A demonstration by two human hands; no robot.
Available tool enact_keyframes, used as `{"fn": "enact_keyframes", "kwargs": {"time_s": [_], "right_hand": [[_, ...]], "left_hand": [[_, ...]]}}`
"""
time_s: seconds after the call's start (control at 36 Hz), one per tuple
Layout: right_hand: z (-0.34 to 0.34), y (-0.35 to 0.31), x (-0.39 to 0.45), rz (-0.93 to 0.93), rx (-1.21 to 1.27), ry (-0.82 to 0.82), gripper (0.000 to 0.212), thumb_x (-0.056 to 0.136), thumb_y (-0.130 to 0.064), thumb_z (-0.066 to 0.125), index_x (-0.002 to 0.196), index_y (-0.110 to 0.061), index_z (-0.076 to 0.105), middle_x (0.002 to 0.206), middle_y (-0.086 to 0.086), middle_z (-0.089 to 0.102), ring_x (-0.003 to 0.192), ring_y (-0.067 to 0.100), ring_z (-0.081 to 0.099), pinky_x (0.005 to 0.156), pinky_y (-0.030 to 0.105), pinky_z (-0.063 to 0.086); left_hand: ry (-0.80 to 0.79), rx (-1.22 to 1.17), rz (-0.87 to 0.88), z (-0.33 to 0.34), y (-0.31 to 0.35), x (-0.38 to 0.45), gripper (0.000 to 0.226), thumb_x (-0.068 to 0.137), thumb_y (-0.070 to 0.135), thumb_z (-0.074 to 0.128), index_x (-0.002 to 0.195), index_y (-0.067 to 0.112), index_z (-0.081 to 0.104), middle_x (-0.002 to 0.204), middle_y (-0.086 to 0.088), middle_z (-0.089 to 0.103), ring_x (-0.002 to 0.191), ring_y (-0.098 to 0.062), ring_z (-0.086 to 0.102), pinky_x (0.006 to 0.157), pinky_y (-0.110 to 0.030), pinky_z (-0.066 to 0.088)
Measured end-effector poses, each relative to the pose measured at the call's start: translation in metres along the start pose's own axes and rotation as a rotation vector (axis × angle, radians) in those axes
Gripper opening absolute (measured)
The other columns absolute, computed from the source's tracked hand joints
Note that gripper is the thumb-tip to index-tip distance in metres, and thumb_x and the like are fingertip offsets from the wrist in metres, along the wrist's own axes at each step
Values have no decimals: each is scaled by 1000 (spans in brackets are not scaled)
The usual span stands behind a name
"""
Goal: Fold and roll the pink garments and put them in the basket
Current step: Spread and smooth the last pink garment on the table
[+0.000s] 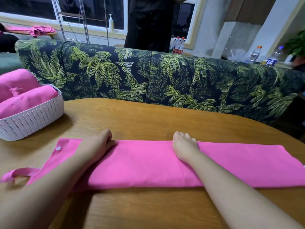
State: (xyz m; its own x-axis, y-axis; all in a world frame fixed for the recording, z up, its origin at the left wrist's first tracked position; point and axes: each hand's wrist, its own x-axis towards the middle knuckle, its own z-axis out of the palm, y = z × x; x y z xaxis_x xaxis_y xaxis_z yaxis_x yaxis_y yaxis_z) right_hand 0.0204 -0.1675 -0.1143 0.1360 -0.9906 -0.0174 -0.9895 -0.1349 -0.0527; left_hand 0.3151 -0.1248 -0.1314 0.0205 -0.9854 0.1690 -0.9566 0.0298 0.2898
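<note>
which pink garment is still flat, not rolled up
The pink garment on the table under both hands; the two in the basket are already rolled.

A wooden table [140, 119] with a rounded far edge carries everything here. Along its near half, a pink garment [148, 164] lies flat, folded into a long band that runs from left to right; its right end goes out of view at the right edge. At its left end, a strap [18, 174] with a loop trails toward the near left. At the far left edge stands a white basket [31, 119] holding pink rolls [24, 100].
</note>
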Motion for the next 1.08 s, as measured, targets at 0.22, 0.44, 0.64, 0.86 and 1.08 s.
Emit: {"fn": "enact_keyframes", "kwargs": {"time_s": [0.22, 0.44, 0.64, 0.86, 1.08], "right_hand": [[-3, -52, -16, -160, 76, 149, 22, 90, -4, 45, 108, -15, 51, 115, 3, 47, 112, 24, 40, 93, 36, 36], [22, -98, -32, -228, 192, 129, 27, 98, -33, 36, 120, -23, 48, 124, -1, 44, 118, 21, 38, 100, 37, 31], [12, -94, -25, -248, 187, 32, 27, 97, -32, 38, 120, -24, 50, 126, -2, 45, 120, 20, 38, 100, 38, 33], [16, -92, -29, -221, 264, 54, 25, 98, -33, 42, 120, -28, 52, 125, -6, 46, 119, 16, 39, 103, 34, 31], [16, -121, -46, -251, 278, -1, 39, 96, -22, 43, 135, -19, 46, 140, 2, 41, 132, 21, 34, 110, 32, 26]], "left_hand": [[80, 174, -106, -18, -37, -13, 42, 88, 58, 53, 108, 21, 54, 104, -2, 65, 108, -24, 55, 89, -38, 35], [30, 352, -138, -49, -94, -33, 32, 91, 55, 49, 90, 24, 55, 95, 2, 63, 100, -22, 55, 77, -36, 40], [123, 47, -238, -49, -90, -25, 31, 96, 39, 51, 88, 9, 48, 91, -19, 64, 86, -38, 60, 69, -39, 41], [201, 385, -239, -33, -74, -25, 10, 92, 14, 54, 91, 5, 49, 96, -17, 53, 90, -37, 53, 66, -44, 42], [8, 68, 13, -18, 43, -60, 54, 95, 43, 20, 135, 19, 47, 140, -4, 47, 132, -24, 40, 107, -40, 30]]}}
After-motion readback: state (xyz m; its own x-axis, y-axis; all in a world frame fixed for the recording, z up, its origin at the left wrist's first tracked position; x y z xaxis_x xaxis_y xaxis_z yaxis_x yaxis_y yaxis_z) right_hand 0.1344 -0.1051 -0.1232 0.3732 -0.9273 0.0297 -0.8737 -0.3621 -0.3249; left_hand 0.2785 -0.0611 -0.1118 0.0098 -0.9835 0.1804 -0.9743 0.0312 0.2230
